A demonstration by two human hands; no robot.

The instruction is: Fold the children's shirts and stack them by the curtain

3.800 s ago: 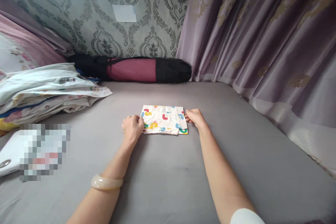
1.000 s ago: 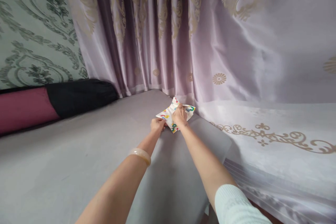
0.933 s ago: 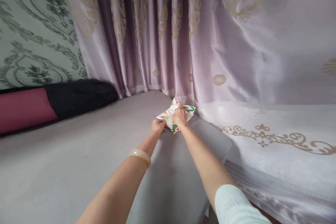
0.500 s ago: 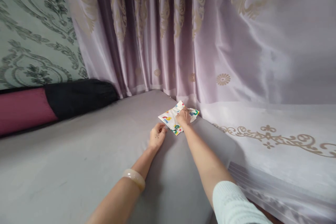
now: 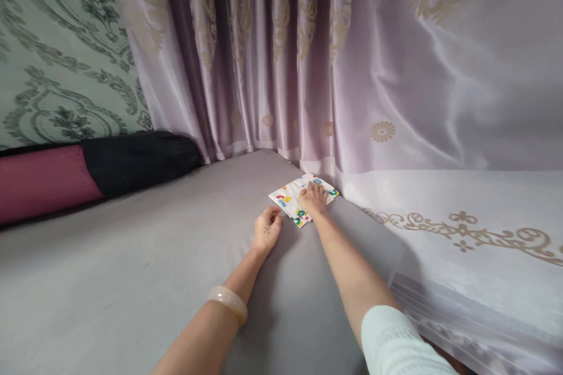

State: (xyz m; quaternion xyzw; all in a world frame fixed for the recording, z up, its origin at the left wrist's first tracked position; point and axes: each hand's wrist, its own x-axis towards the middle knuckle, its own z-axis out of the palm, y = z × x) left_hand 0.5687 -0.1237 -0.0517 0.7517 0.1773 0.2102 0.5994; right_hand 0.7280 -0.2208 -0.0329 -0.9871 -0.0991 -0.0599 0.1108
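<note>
The left hand (image 5: 267, 228), bangle (image 5: 229, 303) at its wrist, has let go and rests loosely curled on the grey sheet (image 5: 132, 269), just short of the folded printed cloth (image 5: 285, 196). The right hand (image 5: 314, 199) now lies spread flat on that cloth, pressing it down beside the curtain (image 5: 352, 70): set down, seemingly placed.

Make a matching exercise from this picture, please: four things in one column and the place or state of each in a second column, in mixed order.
1. folded printed cloth
2. left hand
3. bangle
4. black and maroon roll bag

A. on the left wrist
B. under the right hand
C. along the patterned wall
D. resting on the grey sheet, holding nothing

1-B, 2-D, 3-A, 4-C
</note>
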